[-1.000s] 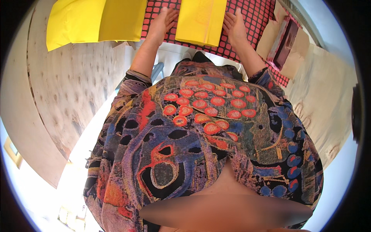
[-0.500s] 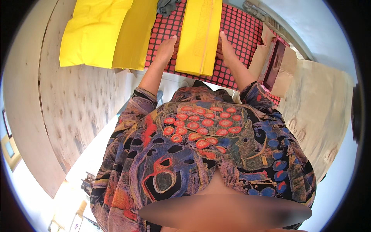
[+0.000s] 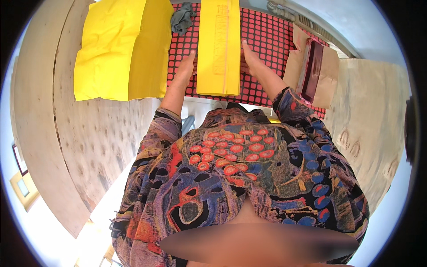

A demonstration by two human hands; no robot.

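Note:
A long, narrow stack of yellow paper lies lengthwise in front of me, with printed marks running down its top. My left hand is at its left edge, thumb raised and fingers pointing inward against the side. Opposite it, my right hand flanks the right edge in the same way. Both hands are open, palms facing each other across the stack. Some fingertips are hidden at the paper's sides. The stack rests on a red-and-black checked cloth.
Larger yellow sheets lie at the left, partly overhanging the table's near edge. A crumpled grey rag sits beside them. On the right, a dark reddish rectangular tray rests on brown paper. Wooden boards stand to the left.
The stack now lies straighter, where it was slightly slanted. Both hands remain at its sides. The whole view has shifted a little, showing more of the rag and the table's far part.

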